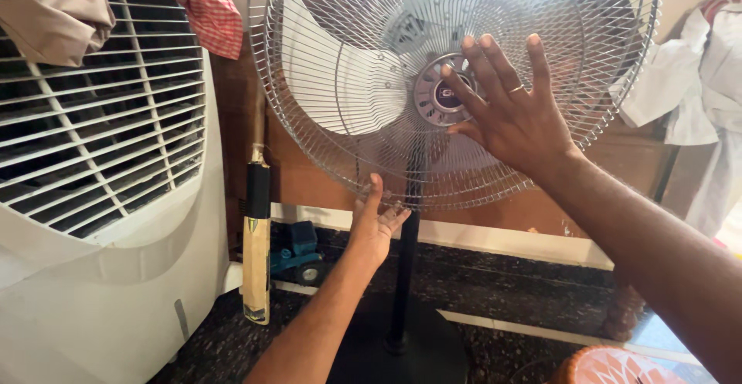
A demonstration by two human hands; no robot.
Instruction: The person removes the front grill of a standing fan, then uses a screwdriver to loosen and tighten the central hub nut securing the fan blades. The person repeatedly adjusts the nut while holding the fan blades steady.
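Note:
A pedestal fan stands in front of me, its round chrome wire guard [348, 144] filling the upper middle of the view, white blades behind it and a grey hub cap [433, 94] at the centre. My right hand [514, 113] lies flat against the guard just right of the hub, fingers spread, a ring on one finger. My left hand [375, 222] touches the guard's bottom rim from below, fingers apart. A black pole [402, 291] runs down to a round black base [433, 353].
A large white air cooler [100, 198] with a louvred grille stands at the left, cloths draped on top. A cricket bat [256, 253] leans beside it, with a small blue pump [297, 253] behind. White clothes [696, 90] hang at right. An orange stool [610, 367] is at bottom right.

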